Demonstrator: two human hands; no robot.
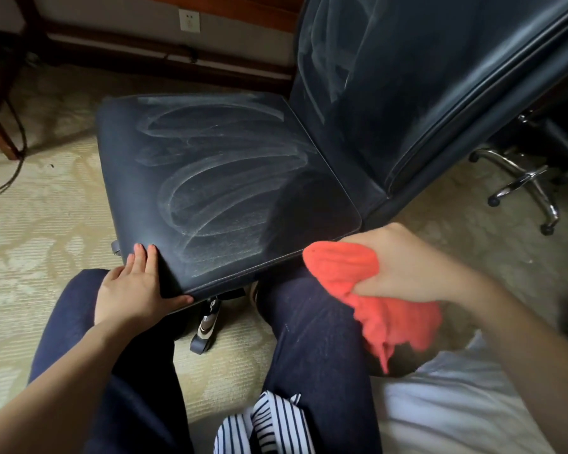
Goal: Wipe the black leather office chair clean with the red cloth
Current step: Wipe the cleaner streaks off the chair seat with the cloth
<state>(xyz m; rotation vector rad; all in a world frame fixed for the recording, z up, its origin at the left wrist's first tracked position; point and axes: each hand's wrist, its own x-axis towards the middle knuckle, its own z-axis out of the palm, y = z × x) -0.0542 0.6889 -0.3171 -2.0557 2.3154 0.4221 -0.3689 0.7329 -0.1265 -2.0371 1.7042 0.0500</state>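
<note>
Far left, over the carpet (30, 224), a trailing cable (17, 149), well apart from the work. Next, steadies the chair (217, 165) with the left hand (135, 290): fingers straight and flat on the seat's near left corner, thumb stretched along the front edge, nothing gripped. Probably braces there because of the caster (204, 335) below, to stop any rolling or swivelling under a wiping stroke. Sits close, knees either side of the front edge, likely to keep the whole seat within reach.

Across the seat, pale looping streaks over most of the leather, with a darker patch toward the near right. Partly in shadow there, so hard to call clean.

Further right, bunches the cloth (358, 283) in the right hand (404, 267), fingers curled into the fabric and mostly hidden by it, a loose tail hanging over the right thigh. Holds it just beside the seat's near right corner; cannot tell whether touching the edge. Seems poised between strokes rather than pressing on the leather.

Beyond, the same pale smears on the backrest (391, 77), so plenty to wipe yet, by the look of it. Far right, a chrome base (522, 181), well apart.
</note>
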